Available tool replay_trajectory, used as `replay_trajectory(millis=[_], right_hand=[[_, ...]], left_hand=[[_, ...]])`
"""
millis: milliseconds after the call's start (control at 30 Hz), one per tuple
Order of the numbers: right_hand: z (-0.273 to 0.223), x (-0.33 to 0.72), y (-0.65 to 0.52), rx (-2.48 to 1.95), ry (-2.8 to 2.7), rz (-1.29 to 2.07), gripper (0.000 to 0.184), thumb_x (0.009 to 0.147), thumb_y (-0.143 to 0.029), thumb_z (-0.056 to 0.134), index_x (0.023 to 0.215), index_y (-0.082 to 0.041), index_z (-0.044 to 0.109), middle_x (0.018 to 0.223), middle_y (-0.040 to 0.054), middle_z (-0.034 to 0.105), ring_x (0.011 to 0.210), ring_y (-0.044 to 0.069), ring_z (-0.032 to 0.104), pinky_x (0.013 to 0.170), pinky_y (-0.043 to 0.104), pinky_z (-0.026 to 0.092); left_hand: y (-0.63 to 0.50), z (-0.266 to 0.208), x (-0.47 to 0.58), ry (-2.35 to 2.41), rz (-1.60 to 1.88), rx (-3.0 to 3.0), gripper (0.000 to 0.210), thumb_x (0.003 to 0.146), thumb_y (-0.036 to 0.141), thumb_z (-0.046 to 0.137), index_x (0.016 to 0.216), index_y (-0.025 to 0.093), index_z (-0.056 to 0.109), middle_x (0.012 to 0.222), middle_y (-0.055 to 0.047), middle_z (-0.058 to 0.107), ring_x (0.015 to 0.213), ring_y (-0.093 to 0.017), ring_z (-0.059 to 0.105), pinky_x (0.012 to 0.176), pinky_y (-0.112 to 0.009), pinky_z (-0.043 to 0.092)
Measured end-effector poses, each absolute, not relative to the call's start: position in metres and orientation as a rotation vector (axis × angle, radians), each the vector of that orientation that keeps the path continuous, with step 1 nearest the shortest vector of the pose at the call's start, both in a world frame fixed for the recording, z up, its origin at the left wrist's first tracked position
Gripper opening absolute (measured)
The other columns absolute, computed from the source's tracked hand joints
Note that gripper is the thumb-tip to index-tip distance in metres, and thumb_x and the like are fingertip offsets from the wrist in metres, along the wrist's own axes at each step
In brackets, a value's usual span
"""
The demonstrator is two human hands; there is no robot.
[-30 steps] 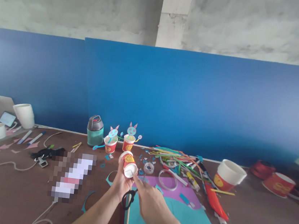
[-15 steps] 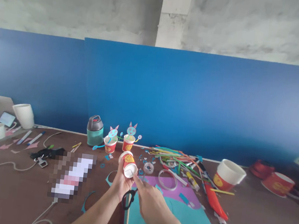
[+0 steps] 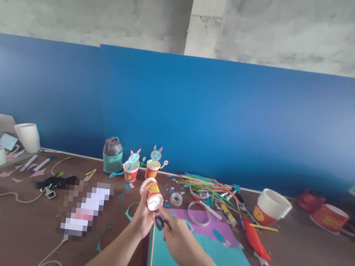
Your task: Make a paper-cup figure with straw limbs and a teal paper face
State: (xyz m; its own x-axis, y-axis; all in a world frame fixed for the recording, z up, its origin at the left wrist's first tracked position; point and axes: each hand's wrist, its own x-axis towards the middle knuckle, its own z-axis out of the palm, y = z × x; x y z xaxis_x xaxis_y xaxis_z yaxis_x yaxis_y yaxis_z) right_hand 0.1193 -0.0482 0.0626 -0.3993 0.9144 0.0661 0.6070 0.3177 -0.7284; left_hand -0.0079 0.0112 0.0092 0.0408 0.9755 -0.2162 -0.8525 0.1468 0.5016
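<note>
A red and white paper cup (image 3: 153,194) is held tilted in my left hand (image 3: 143,219), its white base turned toward me. My right hand (image 3: 175,231) is closed around scissors (image 3: 159,222); a black handle loop shows below the fingers. The right fingertips are close to the cup's base, and the blades are too hidden to make out. Behind the cup stand two paper cups (image 3: 130,172) (image 3: 152,171) with blue cat-like paper faces and arms. Under my hands lie a thin wooden stick (image 3: 151,255) and a turquoise sheet (image 3: 206,264).
Beyond my right hand are a tape roll (image 3: 176,199), a larger ring (image 3: 199,214), a purple sheet (image 3: 225,233) and a heap of coloured pipe cleaners (image 3: 204,182). Stacked paper cups (image 3: 272,207) stand right. A teal container (image 3: 112,159) and a blurred-out phone (image 3: 85,210) are left.
The scissors handle has turned and risen closer to the cup. My right hand has shifted slightly, and the cup is tilted a little differently in my left hand.
</note>
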Motion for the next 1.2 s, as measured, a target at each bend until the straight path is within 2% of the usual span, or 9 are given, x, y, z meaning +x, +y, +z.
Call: replay_trajectory(millis=[100,200,333,467,567,767,867,1067,1200], right_hand=[[0.066,0.121,-0.039,-1.254,-1.517,1.56,0.023,0.085,-0.03,0.042,0.09,-0.015,0.059,0.059,-0.0045,0.044,0.042,0.004,0.03,0.041,0.018,0.021],[0.069,0.124,-0.033,-1.132,-1.132,1.865,0.022,0.082,-0.03,0.047,0.098,-0.017,0.054,0.065,-0.0064,0.04,0.042,0.002,0.021,0.041,0.016,0.013],[0.069,0.121,-0.041,-1.342,-1.83,1.28,0.034,0.083,-0.021,0.039,0.111,-0.015,0.058,0.066,-0.0003,0.052,0.046,0.007,0.038,0.045,0.02,0.028],[0.063,0.116,-0.052,-1.568,-2.43,0.39,0.062,0.072,-0.004,0.04,0.133,-0.016,0.047,0.1,0.0167,0.065,0.073,0.021,0.061,0.062,0.03,0.042],[0.061,0.116,-0.05,-1.436,-2.274,0.687,0.052,0.077,-0.008,0.039,0.127,-0.016,0.051,0.084,0.0093,0.064,0.064,0.016,0.056,0.059,0.027,0.04],[0.067,0.121,-0.033,-1.163,-1.138,1.84,0.018,0.083,-0.028,0.042,0.089,-0.014,0.053,0.063,-0.0065,0.04,0.041,0.002,0.019,0.041,0.017,0.013],[0.066,0.123,-0.034,-1.221,-1.518,1.601,0.027,0.084,-0.024,0.039,0.101,-0.015,0.057,0.063,-0.0038,0.047,0.042,0.004,0.028,0.042,0.018,0.021],[0.061,0.118,-0.05,-1.585,-2.471,0.331,0.068,0.069,0.001,0.04,0.134,-0.017,0.046,0.105,0.0173,0.064,0.073,0.02,0.061,0.062,0.03,0.04],[0.062,0.118,-0.044,-1.318,-2.035,1.06,0.039,0.081,-0.014,0.042,0.118,-0.017,0.056,0.074,0.0041,0.061,0.05,0.009,0.046,0.049,0.021,0.033]], left_hand=[[0.012,0.011,-0.008,0.573,1.461,0.271,0.031,0.087,0.042,0.057,0.091,0.012,0.057,0.074,-0.005,0.065,0.065,-0.012,0.062,0.058,-0.022,0.05],[0.012,0.011,-0.008,0.595,1.468,0.268,0.031,0.089,0.042,0.055,0.091,0.011,0.056,0.074,-0.006,0.065,0.064,-0.013,0.062,0.058,-0.022,0.05],[0.013,0.009,-0.008,0.587,1.479,0.304,0.035,0.084,0.046,0.06,0.094,0.012,0.057,0.075,-0.005,0.065,0.067,-0.013,0.062,0.061,-0.022,0.05],[0.013,0.009,-0.007,0.582,1.492,0.345,0.042,0.076,0.049,0.068,0.098,0.014,0.057,0.073,-0.003,0.063,0.066,-0.013,0.061,0.065,-0.025,0.051],[0.013,0.009,-0.007,0.579,1.48,0.372,0.043,0.074,0.05,0.07,0.093,0.013,0.058,0.072,-0.003,0.063,0.066,-0.013,0.06,0.064,-0.024,0.051],[0.012,0.007,-0.01,0.619,1.477,0.374,0.046,0.071,0.053,0.071,0.089,0.013,0.057,0.076,-0.005,0.064,0.066,-0.013,0.06,0.06,-0.022,0.049],[0.013,0.006,-0.01,0.609,1.491,0.39,0.048,0.07,0.053,0.072,0.092,0.013,0.057,0.077,-0.004,0.064,0.068,-0.013,0.06,0.062,-0.022,0.049],[0.012,0.008,-0.008,0.616,1.49,0.425,0.043,0.073,0.051,0.07,0.089,0.013,0.057,0.072,-0.005,0.062,0.068,-0.014,0.059,0.064,-0.024,0.049],[0.01,0.009,-0.009,0.608,1.491,0.445,0.048,0.069,0.054,0.072,0.09,0.014,0.057,0.074,-0.004,0.062,0.068,-0.013,0.058,0.064,-0.024,0.048]])
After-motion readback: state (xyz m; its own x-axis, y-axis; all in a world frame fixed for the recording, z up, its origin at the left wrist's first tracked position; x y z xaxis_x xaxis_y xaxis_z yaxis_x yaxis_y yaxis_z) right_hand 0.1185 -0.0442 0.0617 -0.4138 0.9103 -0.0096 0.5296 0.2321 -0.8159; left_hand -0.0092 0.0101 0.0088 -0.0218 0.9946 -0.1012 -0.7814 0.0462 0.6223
